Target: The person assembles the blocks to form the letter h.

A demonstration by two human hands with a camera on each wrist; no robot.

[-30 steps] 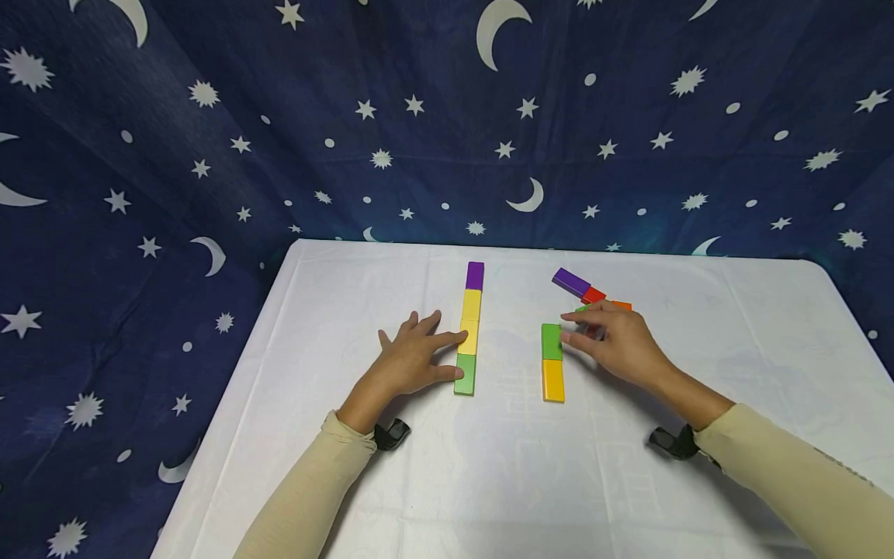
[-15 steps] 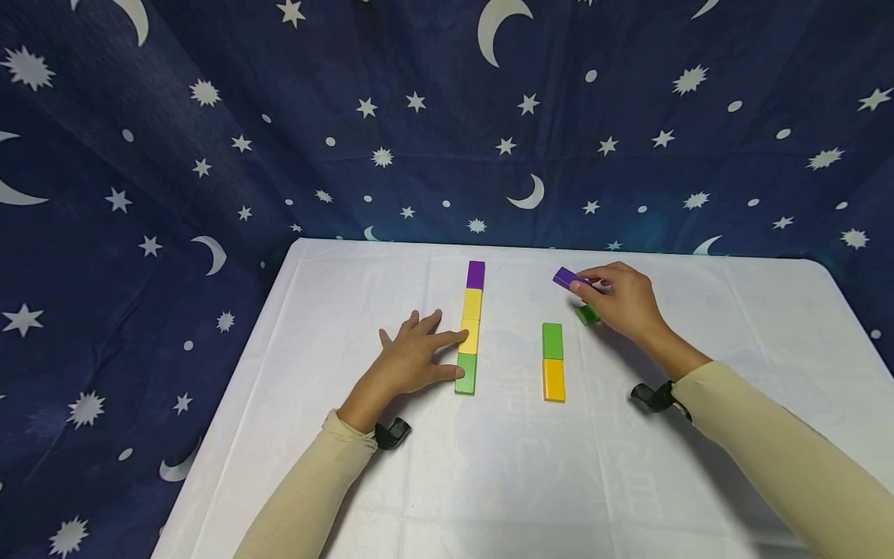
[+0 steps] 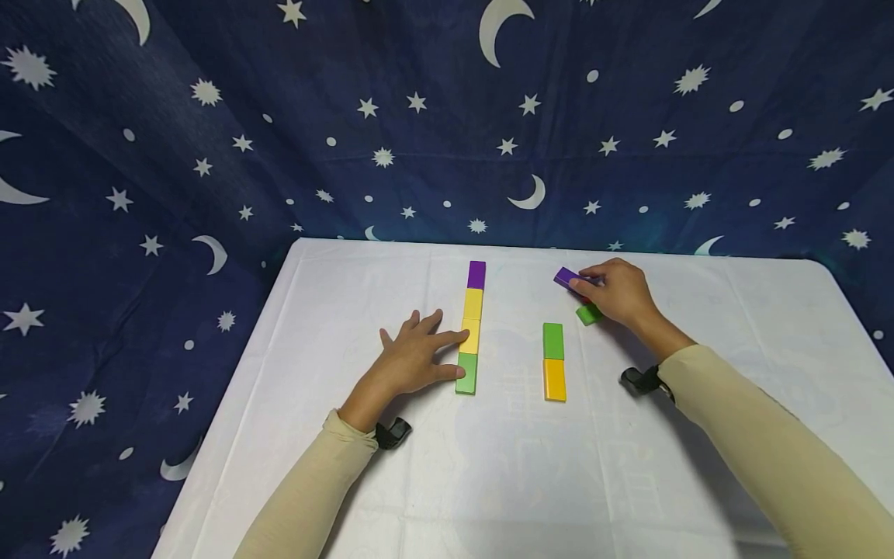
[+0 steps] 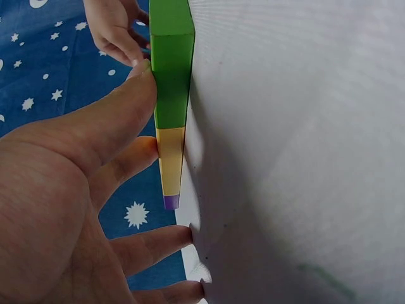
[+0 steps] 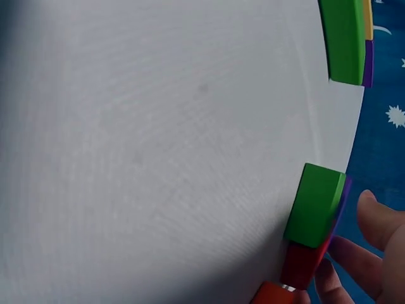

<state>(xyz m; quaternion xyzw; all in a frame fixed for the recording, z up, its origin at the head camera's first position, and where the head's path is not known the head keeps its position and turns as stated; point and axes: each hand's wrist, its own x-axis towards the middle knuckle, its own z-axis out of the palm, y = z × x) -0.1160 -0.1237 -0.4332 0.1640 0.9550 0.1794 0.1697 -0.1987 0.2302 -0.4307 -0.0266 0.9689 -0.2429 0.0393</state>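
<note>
My left hand (image 3: pixel 408 361) lies with fingers spread beside a straight row of blocks. Its thumb tip touches the light green block (image 3: pixel 466 380) and its index fingertip a yellow block (image 3: pixel 469 341). Another yellow block (image 3: pixel 472 303) and a purple block (image 3: pixel 477 274) continue the row. My right hand (image 3: pixel 618 293) is at a second purple block (image 3: pixel 564 278), thumb and index finger overlapping its right end. In the right wrist view a gap shows between the thumb (image 5: pixel 376 218) and that block; I cannot tell whether it is pinched. Beside it lie a red block (image 5: pixel 302 263) and a green block (image 3: pixel 589 314).
Between the hands a green block (image 3: pixel 553 340) and an orange-yellow block (image 3: pixel 555 380) lie end to end. An orange block (image 5: pixel 272 294) shows near the right fingers. The white table (image 3: pixel 489 481) backs onto a dark blue starry cloth (image 3: pixel 419 178).
My right hand has moved from beside the middle green block back to the loose purple block, and over the last half second has shifted only slightly. The left hand stays in place.
</note>
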